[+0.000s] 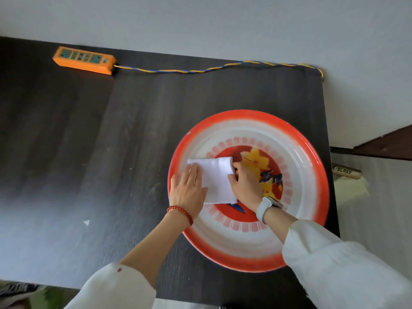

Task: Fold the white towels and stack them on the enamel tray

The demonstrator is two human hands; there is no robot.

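One folded white towel (217,180) lies inside the enamel tray (312,150), left of the tray's painted centre, and both hands hide part of it. Much of the tray's yellow flower picture is covered by the towel and the right hand (245,186). That hand's fingers curl over the towel's right edge and grip it; the fingertips are tucked out of sight. Flat on the towel's left part, the left hand (188,190) presses down with straight fingers, reaching over the tray's red rim. Motion blur softens the dark table (89,152) left of the tray. Beyond the tray, at the table's far edge, sits an orange power strip (84,60) with a twisted yellow-and-blue cord (200,70).
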